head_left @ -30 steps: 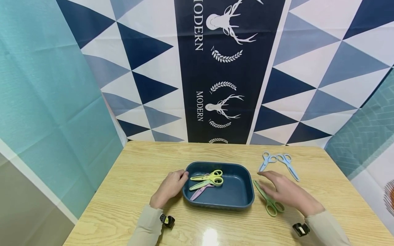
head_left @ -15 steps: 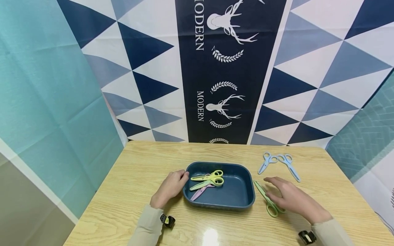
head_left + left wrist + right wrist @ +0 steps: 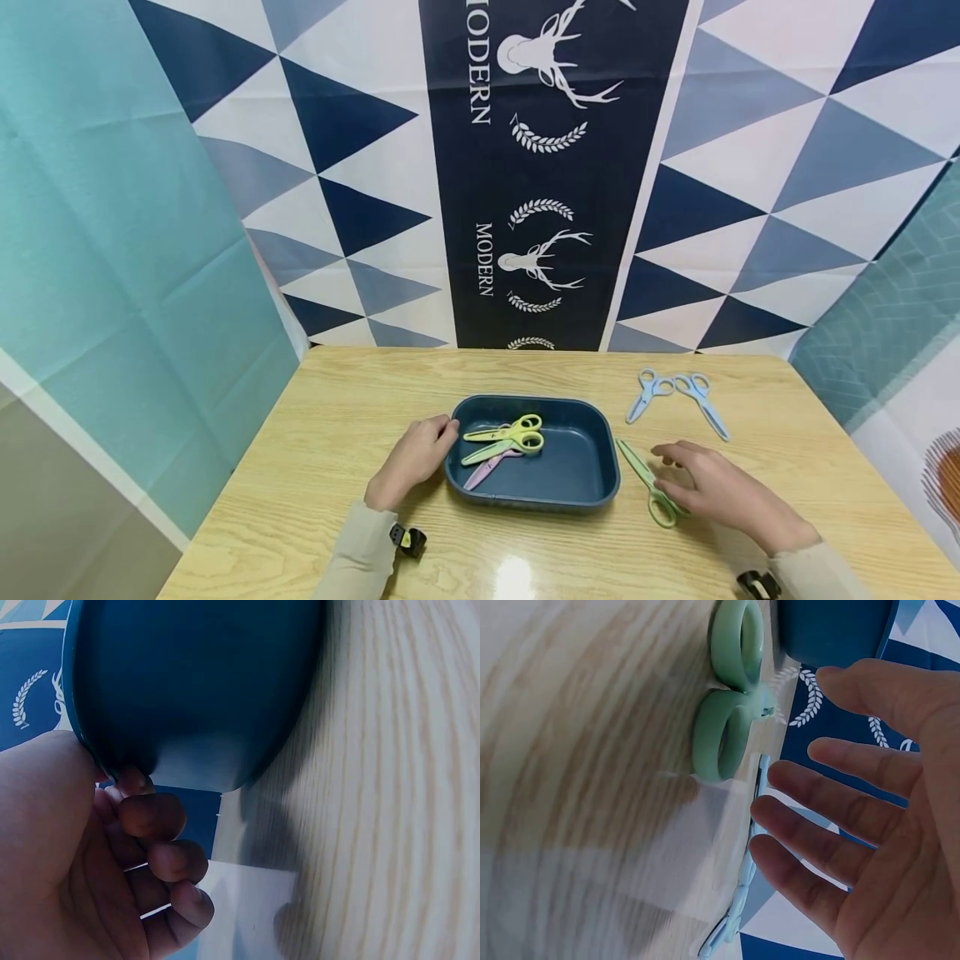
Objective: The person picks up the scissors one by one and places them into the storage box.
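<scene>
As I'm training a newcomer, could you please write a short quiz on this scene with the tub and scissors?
1. Open question: which hand grips the rim of the tub?
2. True or false: the right hand is gripping the green scissors on the table.
3. Multiple choice: what colour are the two pairs of scissors lying beyond the right hand?
A) pink
B) blue
C) yellow

Key
1. The left hand.
2. False: its fingers are open and hold nothing.
3. B
</scene>
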Action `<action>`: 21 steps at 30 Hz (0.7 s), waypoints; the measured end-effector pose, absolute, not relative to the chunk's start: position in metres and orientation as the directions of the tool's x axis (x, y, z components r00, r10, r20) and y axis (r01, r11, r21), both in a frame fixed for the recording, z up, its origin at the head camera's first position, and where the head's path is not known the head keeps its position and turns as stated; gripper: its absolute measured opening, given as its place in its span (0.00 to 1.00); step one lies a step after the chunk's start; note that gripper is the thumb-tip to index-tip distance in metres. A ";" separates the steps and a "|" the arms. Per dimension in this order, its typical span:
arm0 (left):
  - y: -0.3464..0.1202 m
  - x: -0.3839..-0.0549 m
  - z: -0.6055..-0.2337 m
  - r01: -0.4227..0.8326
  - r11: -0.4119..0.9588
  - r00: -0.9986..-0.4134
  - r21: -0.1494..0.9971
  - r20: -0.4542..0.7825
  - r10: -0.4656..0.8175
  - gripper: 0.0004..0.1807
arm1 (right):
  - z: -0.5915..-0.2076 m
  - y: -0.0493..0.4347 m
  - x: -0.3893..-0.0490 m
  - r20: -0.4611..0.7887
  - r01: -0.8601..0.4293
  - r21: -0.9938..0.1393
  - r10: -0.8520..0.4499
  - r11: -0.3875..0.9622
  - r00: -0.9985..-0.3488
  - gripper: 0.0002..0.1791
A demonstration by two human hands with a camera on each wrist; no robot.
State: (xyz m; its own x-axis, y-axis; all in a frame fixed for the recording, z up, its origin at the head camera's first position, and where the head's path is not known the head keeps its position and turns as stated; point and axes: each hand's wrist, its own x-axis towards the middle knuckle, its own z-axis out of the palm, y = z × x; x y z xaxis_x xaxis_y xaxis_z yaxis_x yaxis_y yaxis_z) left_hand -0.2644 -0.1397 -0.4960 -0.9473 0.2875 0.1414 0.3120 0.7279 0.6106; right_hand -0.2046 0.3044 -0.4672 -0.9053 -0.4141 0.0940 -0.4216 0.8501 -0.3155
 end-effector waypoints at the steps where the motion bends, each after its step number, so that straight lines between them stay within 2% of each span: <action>1: -0.140 -0.264 -0.496 0.312 0.727 -0.947 0.612 0.142 0.287 0.20 | -0.467 0.305 -0.205 0.089 -0.422 -0.315 -0.416 0.850 -0.905 0.23; 14: -0.140 -0.263 -0.496 0.308 0.723 -0.949 0.619 0.146 0.279 0.21 | -0.466 0.310 -0.200 0.084 -0.419 -0.312 -0.415 0.853 -0.906 0.22; 21: -0.139 -0.264 -0.495 0.311 0.718 -0.948 0.623 0.147 0.283 0.20 | -0.470 0.312 -0.197 0.089 -0.440 -0.350 -0.438 0.827 -0.895 0.19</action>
State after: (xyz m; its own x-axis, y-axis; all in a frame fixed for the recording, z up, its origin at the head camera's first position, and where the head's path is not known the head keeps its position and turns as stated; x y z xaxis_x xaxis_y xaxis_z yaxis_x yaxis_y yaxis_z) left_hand -0.2637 -0.1386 -0.4954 -0.9477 0.2834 0.1466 0.3110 0.7176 0.6231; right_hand -0.1968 0.3118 -0.4700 -0.8947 -0.4376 0.0894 -0.4396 0.8273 -0.3497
